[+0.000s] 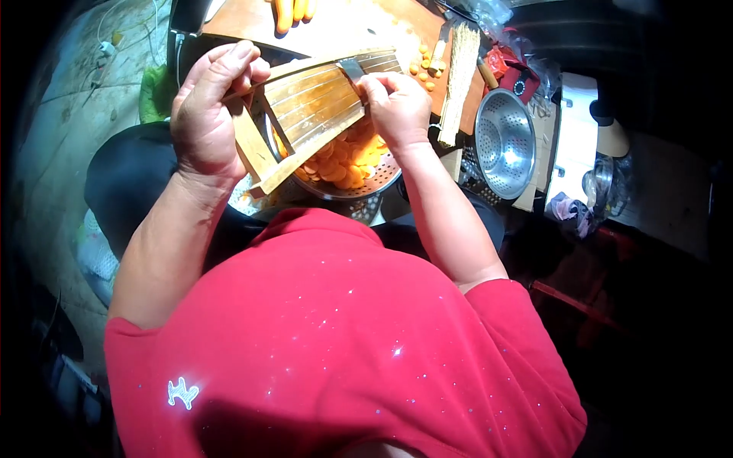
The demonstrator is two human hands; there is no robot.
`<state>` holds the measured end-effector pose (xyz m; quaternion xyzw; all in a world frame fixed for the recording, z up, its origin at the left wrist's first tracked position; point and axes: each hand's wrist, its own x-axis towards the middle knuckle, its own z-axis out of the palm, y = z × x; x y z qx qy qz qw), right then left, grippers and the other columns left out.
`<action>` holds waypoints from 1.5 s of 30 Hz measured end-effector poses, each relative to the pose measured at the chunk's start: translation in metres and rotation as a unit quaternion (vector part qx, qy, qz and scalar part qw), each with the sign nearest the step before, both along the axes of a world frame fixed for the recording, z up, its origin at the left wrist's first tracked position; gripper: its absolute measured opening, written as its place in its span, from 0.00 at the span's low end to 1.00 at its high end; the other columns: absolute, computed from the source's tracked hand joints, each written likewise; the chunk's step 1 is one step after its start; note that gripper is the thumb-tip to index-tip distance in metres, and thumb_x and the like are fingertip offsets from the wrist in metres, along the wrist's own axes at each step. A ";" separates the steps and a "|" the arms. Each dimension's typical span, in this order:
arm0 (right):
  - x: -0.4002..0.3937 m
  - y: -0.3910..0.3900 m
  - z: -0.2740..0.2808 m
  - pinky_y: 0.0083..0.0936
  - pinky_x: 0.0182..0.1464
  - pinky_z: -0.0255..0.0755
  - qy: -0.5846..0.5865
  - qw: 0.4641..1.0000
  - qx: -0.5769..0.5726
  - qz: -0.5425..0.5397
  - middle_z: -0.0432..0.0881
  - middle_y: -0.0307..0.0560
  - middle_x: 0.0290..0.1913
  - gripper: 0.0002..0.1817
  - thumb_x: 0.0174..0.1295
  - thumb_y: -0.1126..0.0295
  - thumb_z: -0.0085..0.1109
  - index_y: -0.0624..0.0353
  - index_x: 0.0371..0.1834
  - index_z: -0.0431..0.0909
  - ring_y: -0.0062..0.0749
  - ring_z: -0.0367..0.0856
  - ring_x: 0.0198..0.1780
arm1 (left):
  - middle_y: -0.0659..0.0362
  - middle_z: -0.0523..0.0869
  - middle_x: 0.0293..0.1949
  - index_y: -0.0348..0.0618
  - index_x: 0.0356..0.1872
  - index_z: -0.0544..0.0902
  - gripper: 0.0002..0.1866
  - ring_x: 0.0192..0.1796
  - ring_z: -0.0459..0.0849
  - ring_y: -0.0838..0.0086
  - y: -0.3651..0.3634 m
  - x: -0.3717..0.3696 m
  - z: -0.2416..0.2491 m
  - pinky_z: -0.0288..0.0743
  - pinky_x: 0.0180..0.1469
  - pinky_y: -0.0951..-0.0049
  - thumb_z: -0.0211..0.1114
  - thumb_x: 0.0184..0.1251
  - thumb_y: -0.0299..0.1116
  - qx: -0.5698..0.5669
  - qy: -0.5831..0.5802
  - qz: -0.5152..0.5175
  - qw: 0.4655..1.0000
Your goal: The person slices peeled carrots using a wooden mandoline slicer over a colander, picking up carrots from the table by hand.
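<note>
A wooden slicer (317,107) with a grooved board and raised side rails lies tilted above a perforated metal bowl (372,183). Its open-framed end is towards my left hand (206,111), which is closed at the slicer's upper left corner, thumb pressed against curled fingers. My right hand (398,107) pinches a small flat, dark metal piece (351,71) against the far part of the board. Underneath, thin orange carrot slices (343,160) fill the bowl, partly hidden by the slicer.
Whole carrots (285,14) lie on an orange-brown board (237,19) at the top, with cut pieces (424,65) farther right. A straw whisk brush (461,76) and a metal colander (505,143) stand right of my right hand. A white box (574,137) is beyond them.
</note>
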<state>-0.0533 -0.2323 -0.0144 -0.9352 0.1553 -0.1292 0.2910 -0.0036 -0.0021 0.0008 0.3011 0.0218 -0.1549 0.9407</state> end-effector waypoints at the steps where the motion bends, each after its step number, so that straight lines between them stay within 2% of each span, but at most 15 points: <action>1: 0.004 -0.010 -0.004 0.29 0.44 0.75 0.035 0.999 0.008 -0.036 0.84 0.50 0.32 0.12 0.56 0.60 0.61 0.58 0.32 0.85 0.39 0.83 0.36 | 0.63 0.78 0.27 0.35 0.38 0.80 0.07 0.37 0.80 0.78 0.000 0.000 0.001 0.73 0.47 0.78 0.61 0.65 0.29 0.004 0.002 0.007 1.000; 10: 0.012 -0.048 -0.023 0.26 0.44 0.75 0.062 0.990 0.072 -0.100 0.86 0.50 0.33 0.15 0.57 0.59 0.61 0.61 0.34 0.84 0.33 0.84 0.36 | 0.62 0.78 0.26 0.35 0.37 0.81 0.07 0.36 0.79 0.77 0.000 0.003 0.003 0.73 0.45 0.78 0.61 0.65 0.29 -0.024 0.012 0.000 1.000; 12: 0.021 -0.078 -0.039 0.18 0.40 0.72 0.050 0.982 0.095 -0.156 0.85 0.41 0.31 0.12 0.55 0.64 0.64 0.62 0.34 0.84 0.19 0.79 0.33 | 0.62 0.77 0.25 0.36 0.36 0.81 0.06 0.35 0.80 0.76 -0.001 0.002 0.005 0.73 0.45 0.78 0.60 0.66 0.29 -0.031 0.022 0.005 0.999; 16: 0.039 -0.129 -0.051 0.16 0.27 0.67 0.040 0.962 0.164 -0.213 0.80 0.37 0.25 0.10 0.53 0.65 0.65 0.61 0.30 0.83 0.19 0.73 0.23 | 0.61 0.76 0.26 0.36 0.37 0.80 0.06 0.37 0.79 0.75 -0.001 0.001 0.006 0.73 0.48 0.76 0.59 0.66 0.29 -0.015 0.027 0.014 0.999; 18: 0.049 -0.150 -0.053 0.23 0.39 0.75 0.059 0.953 0.183 -0.232 0.85 0.44 0.29 0.14 0.54 0.62 0.66 0.62 0.35 0.84 0.26 0.82 0.31 | 0.62 0.75 0.26 0.36 0.36 0.79 0.06 0.37 0.78 0.75 0.000 0.002 0.005 0.72 0.51 0.74 0.58 0.67 0.29 -0.002 0.018 0.012 1.000; 21: 0.063 -0.155 -0.047 0.24 0.39 0.75 0.048 0.933 0.205 -0.293 0.85 0.45 0.30 0.14 0.55 0.62 0.65 0.63 0.36 0.83 0.27 0.82 0.32 | 0.62 0.74 0.27 0.37 0.36 0.78 0.07 0.38 0.77 0.75 0.002 0.002 0.006 0.68 0.57 0.70 0.58 0.67 0.31 0.019 0.011 0.007 1.000; 24: 0.071 -0.180 -0.068 0.19 0.20 0.69 0.017 0.948 0.154 -0.279 0.79 0.40 0.23 0.12 0.56 0.63 0.64 0.61 0.38 0.82 0.21 0.74 0.20 | 0.62 0.75 0.27 0.38 0.35 0.78 0.06 0.38 0.77 0.75 0.001 0.001 0.011 0.65 0.61 0.67 0.58 0.66 0.31 0.032 0.011 0.006 0.999; 26: 0.075 -0.171 -0.061 0.19 0.20 0.69 0.032 0.942 0.180 -0.280 0.80 0.40 0.26 0.13 0.57 0.63 0.63 0.60 0.39 0.82 0.21 0.76 0.21 | 0.62 0.76 0.27 0.39 0.34 0.78 0.06 0.38 0.77 0.75 0.000 0.002 0.014 0.64 0.62 0.67 0.58 0.66 0.30 0.040 0.012 0.006 0.999; 28: 0.080 -0.159 -0.055 0.23 0.41 0.75 0.058 0.949 0.177 -0.255 0.85 0.46 0.36 0.14 0.54 0.64 0.63 0.62 0.40 0.83 0.27 0.82 0.36 | 0.62 0.76 0.27 0.39 0.34 0.78 0.06 0.38 0.77 0.75 0.001 0.002 0.011 0.64 0.62 0.67 0.58 0.66 0.30 0.037 0.013 0.001 0.999; 32: 0.112 -0.118 -0.041 0.22 0.42 0.75 0.079 0.975 0.175 -0.112 0.85 0.45 0.35 0.15 0.54 0.65 0.64 0.64 0.40 0.83 0.25 0.82 0.36 | 0.60 0.79 0.31 0.39 0.34 0.78 0.05 0.37 0.77 0.77 0.002 0.001 0.012 0.68 0.57 0.73 0.58 0.66 0.28 0.026 0.024 -0.005 0.999; 34: 0.137 -0.096 -0.046 0.23 0.44 0.75 0.085 0.973 0.201 -0.075 0.86 0.48 0.36 0.16 0.53 0.62 0.65 0.63 0.41 0.83 0.29 0.83 0.38 | 0.59 0.81 0.33 0.38 0.35 0.79 0.04 0.35 0.75 0.83 0.003 0.000 0.013 0.68 0.44 0.84 0.58 0.66 0.28 0.017 0.042 -0.014 0.999; 36: 0.162 -0.072 -0.047 0.20 0.35 0.75 0.096 0.992 0.068 0.053 0.85 0.45 0.34 0.15 0.56 0.64 0.65 0.62 0.43 0.83 0.24 0.81 0.31 | 0.60 0.82 0.33 0.38 0.35 0.79 0.05 0.33 0.73 0.84 0.004 0.000 0.012 0.67 0.43 0.85 0.58 0.66 0.28 0.038 0.037 -0.007 0.999; 38: 0.185 -0.046 -0.046 0.22 0.39 0.76 0.136 0.987 0.011 0.084 0.86 0.48 0.36 0.17 0.56 0.62 0.65 0.61 0.44 0.83 0.26 0.82 0.33 | 0.60 0.82 0.34 0.38 0.36 0.79 0.04 0.33 0.72 0.84 0.005 0.000 0.013 0.67 0.43 0.85 0.58 0.65 0.27 0.044 0.041 -0.014 0.998; 43: 0.227 -0.015 -0.068 0.25 0.41 0.76 0.160 0.985 -0.051 0.032 0.85 0.50 0.34 0.16 0.55 0.60 0.64 0.61 0.41 0.84 0.31 0.83 0.34 | 0.59 0.81 0.34 0.37 0.35 0.79 0.04 0.35 0.73 0.82 0.005 0.000 0.013 0.67 0.46 0.82 0.58 0.65 0.27 0.037 0.025 -0.013 0.999; 45: 0.236 -0.006 -0.064 0.29 0.44 0.76 0.285 0.959 0.007 0.002 0.83 0.56 0.37 0.17 0.47 0.67 0.68 0.65 0.39 0.82 0.40 0.84 0.38 | 0.58 0.81 0.35 0.37 0.35 0.78 0.04 0.36 0.73 0.81 0.006 0.001 0.013 0.66 0.47 0.81 0.59 0.65 0.27 0.048 0.015 -0.017 0.999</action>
